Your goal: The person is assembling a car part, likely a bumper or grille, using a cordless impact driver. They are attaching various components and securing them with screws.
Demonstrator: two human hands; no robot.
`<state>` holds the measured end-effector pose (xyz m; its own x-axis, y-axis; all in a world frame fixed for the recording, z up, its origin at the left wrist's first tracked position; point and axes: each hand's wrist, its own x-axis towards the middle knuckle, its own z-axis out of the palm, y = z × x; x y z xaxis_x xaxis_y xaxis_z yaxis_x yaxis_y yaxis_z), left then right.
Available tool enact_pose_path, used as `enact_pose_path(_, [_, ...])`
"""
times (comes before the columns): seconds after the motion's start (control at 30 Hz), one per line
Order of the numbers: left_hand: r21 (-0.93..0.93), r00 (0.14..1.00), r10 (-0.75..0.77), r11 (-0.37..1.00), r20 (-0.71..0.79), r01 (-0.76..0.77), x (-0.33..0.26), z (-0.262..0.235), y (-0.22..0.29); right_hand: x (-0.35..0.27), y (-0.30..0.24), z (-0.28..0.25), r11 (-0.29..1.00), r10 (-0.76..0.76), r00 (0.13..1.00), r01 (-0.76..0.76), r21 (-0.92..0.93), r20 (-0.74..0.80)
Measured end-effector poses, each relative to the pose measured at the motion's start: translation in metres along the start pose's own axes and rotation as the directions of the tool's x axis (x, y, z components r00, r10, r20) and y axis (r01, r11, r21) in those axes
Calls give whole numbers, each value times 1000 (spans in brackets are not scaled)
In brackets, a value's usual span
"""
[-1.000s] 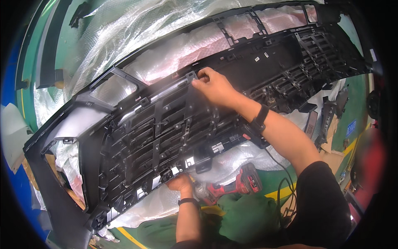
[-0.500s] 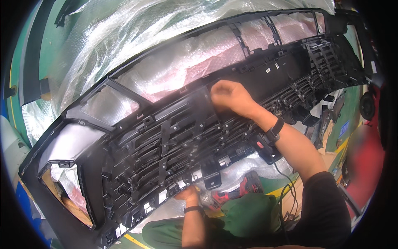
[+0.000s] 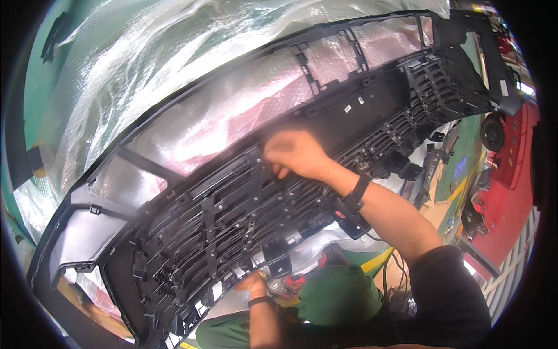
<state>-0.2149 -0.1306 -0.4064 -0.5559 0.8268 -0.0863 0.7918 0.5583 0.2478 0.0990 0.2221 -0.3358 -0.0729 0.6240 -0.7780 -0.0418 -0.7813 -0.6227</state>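
Bumper shell [image 3: 378, 93] first, a huge black curve sweeping from lower left to upper right, inner side up and lying on crumpled wrap. That clear plastic wrap [image 3: 174, 52] spreads behind it and shows, pinkish and shiny, through the wide upper opening. Next in size comes the slatted grille [image 3: 232, 203] on the left, set within the shell; a smaller slatted stretch sits at the far right. Judging by that, the work looks well along — the slatted sections are in place and the braces lie across them. What is left is harder to call: the pictures don't show whether every fixing is home.

Over to the right, a red body panel [image 3: 500, 215] fills the edge, with loose black pieces [image 3: 433, 166] on the floor between. Down low, a red power tool [image 3: 292, 285] lies partly hidden behind green cloth [image 3: 340, 294], near the left hand but apart from the work.

Now the hands! Right hand [image 3: 295, 154] is at the grille's upper edge, fingers curled in and blurred — can't tell whether they pinch anything. Left hand [image 3: 251, 283] is at the lower edge, fingers partly hidden, so its grip can't be told either.

Smallest of all, round fastener heads [image 3: 220, 206] dot the braces, and two pale labels [image 3: 347, 109] mark the flat black section.
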Motion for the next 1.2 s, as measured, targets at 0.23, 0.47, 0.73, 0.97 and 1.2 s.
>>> enact_pose_path(0.23, [88,990,25,995,139,-38,-1,-3,-12,1,1,0,1000,-7,1000,7,-17,-10])
enact_pose_path(0.47, [285,925,-1,951,381,-117,11,-9,7,3,14,-2,998,-63,998,63,0,-28])
enact_pose_path(0.73, [161,967,54,982,249,-97,31,-24,40,5,16,0,995,-85,996,83,-58,-34])
enact_pose_path(0.97, [201,879,-148,978,453,61,26,-17,23,3,13,3,990,-118,992,114,-87,-43])
enact_pose_path(1.2, [120,965,47,989,257,-80,34,-17,33,4,15,3,988,-133,990,128,-92,-53])
